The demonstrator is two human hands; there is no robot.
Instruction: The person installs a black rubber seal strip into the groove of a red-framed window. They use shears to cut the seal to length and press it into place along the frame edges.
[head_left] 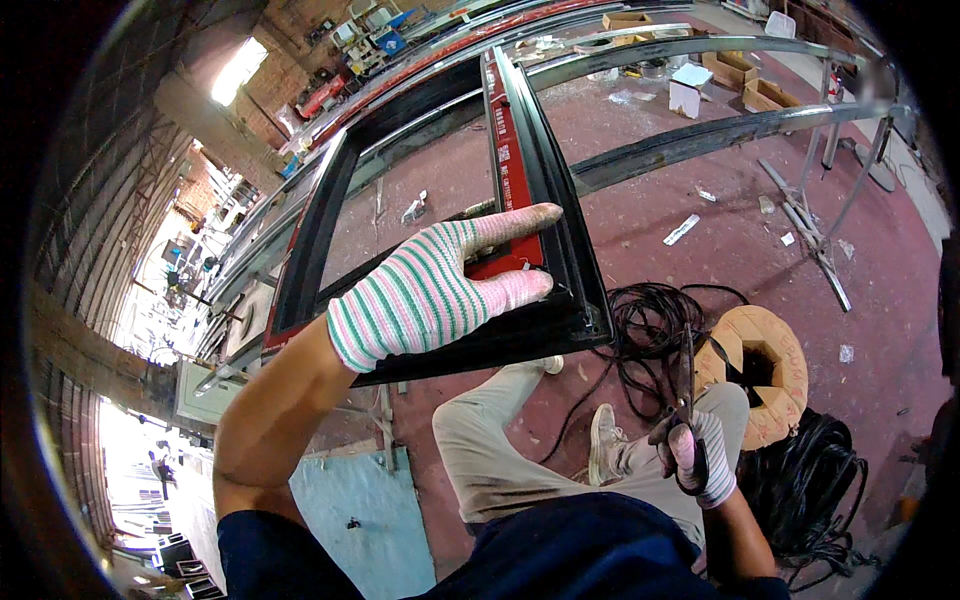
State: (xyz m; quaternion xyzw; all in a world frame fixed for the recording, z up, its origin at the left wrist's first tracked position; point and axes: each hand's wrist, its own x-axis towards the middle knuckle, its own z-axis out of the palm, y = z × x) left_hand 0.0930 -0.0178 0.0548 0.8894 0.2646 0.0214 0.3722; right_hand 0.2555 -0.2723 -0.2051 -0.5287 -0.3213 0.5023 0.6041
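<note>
A black rectangular window frame (460, 350) with red film along its inner faces lies in front of me, raised above the floor. My left hand (420, 290), in a white glove with green and pink stripes, rests over its near right corner. Its forefinger and thumb are stretched apart on the profile, and the other fingers are hidden. Low on the right, beside my knee, my right hand (705, 460) in a striped glove is closed round the dark handles of a pair of scissors (685, 385). Their blades point away from me, apart from the frame.
Loops of black rubber strip (650, 325) lie on the red floor, beside a cardboard reel (790, 375) and a black strip bundle (810, 480). Long metal rails (700, 140) run behind the frame. Cardboard boxes (770, 95) stand far right; a light blue sheet (370, 510) lies near left.
</note>
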